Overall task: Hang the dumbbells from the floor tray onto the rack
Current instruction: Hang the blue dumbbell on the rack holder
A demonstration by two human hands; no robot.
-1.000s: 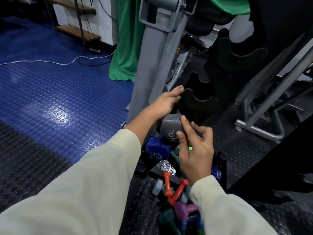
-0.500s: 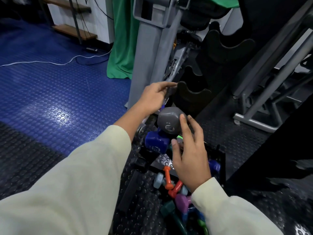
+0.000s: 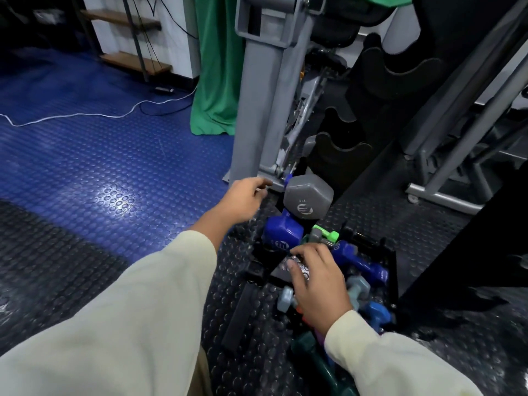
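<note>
Head view: tray [image 3: 390, 270] is seen on black studded floor, packed with dumbbells, its right wall close against a dark panel. Rack [image 3: 340, 150] is set just beyond the tray's far end, black curved cradles stacked upward. Grey dumbbell [image 3: 308, 200] is seen at the tray's far end, just below the lowest cradle, hex end facing the camera; whether it is seated on the rack cannot be told. Purple dumbbell [image 3: 281, 234] is wedged just below it. Green dumbbell [image 3: 325, 234], a second purple one [image 3: 360, 261] and pale blue ones [image 3: 287, 298] are piled nearer. Grey post [image 3: 257, 110] stands left of the rack, leaving a narrow gap. Open blue floor [image 3: 100, 167] is spread well to the left.

Left hand [image 3: 245, 198] is held in the air left of the grey dumbbell, apart from it, fingers loosely curled, nothing held. Right hand [image 3: 317, 284] is lowered palm-down over the pile, fingers spread and bent; whether anything is gripped cannot be told.
</note>
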